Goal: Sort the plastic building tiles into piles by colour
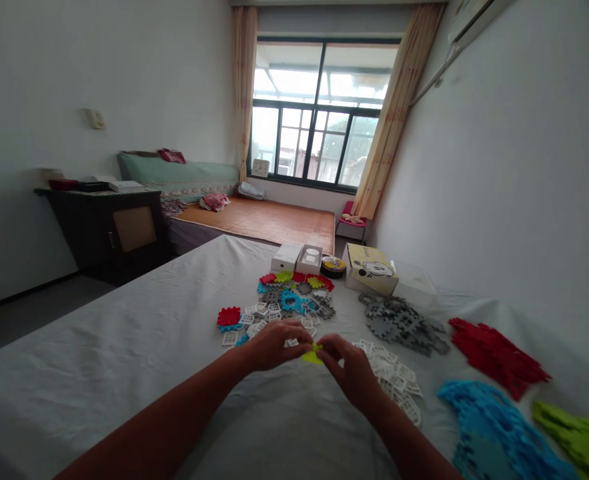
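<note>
Between my two hands is a small yellow-green interlocking plastic piece (pixel 313 356), held low over the cloth. My left hand (pixel 280 343) pinches its left side with thumb and fingers. From the right, my right hand (pixel 347 363) grips the same piece, fingers curled. Just beyond my left hand lie white window-like lattice pieces (pixel 230 338) and a red toothed piece (pixel 229 316) resting on blue. A heap of mixed grey, blue, red and green toothed pieces (pixel 294 300) spreads farther back. More white lattice pieces (pixel 399 377) lie beside my right hand.
Sorted piles of grey (pixel 399 323), red (pixel 497 353), blue (pixel 494 427) and lime-green pieces (pixel 577 437) lie to the right. At the back stand a white box (pixel 287 257), a round tin (pixel 333 265), a yellow cartoon box (pixel 371 269) and a clear container (pixel 414 283). Pale cloth (pixel 124 373) covers the surface.
</note>
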A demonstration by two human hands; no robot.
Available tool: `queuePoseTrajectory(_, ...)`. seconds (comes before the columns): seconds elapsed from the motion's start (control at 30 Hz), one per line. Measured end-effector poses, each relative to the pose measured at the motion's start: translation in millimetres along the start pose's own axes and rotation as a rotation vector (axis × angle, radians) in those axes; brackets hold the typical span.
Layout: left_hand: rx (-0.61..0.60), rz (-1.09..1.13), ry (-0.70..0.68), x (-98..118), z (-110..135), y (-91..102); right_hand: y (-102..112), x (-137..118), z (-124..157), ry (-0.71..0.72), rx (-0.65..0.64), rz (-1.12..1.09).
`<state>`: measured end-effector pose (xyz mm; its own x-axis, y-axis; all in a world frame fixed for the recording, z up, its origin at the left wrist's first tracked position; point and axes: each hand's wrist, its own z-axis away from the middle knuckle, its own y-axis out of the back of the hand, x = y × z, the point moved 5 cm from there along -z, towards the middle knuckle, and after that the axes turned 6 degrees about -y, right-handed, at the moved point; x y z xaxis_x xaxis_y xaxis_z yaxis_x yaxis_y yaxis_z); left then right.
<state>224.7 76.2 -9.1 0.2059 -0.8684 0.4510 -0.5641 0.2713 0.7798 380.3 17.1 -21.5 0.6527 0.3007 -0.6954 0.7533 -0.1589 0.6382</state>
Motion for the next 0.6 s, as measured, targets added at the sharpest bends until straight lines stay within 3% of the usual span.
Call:
queuePoseTrajectory(0.1,0.011,-0.004,0.046,-9.7,1.3,-0.3,22.8,-4.0,3.4,-0.037,0.061,0.090)
queuePoseTrajectory(0.23,0.024,-0.082,0.086,-24.7,3.3,1.3,88.7,9.2,28.7,-0.125,0.157,0.257)
queuePoseTrajectory(0.33,0.027,-0.104,0.068,-30.1,2.6,1.5,169.6,54.6,76.1,-0.311,0.301,0.349)
queuePoseTrajectory(0.47,0.004,-0.088,0.034,-30.0,0.9,-2.3,295.5,142.0,173.9,-0.699,0.723,0.582)
queuePoseTrajectory(0.53,-0.004,-0.093,0.024,-29.7,0.4,-4.2,336.5,176.8,211.2,-0.820,0.769,0.621)
queuePoseTrajectory(0.6,-0.001,-0.115,0.029,-31.2,0.3,-4.6,358.8,194.6,230.4,-0.884,0.753,0.658)
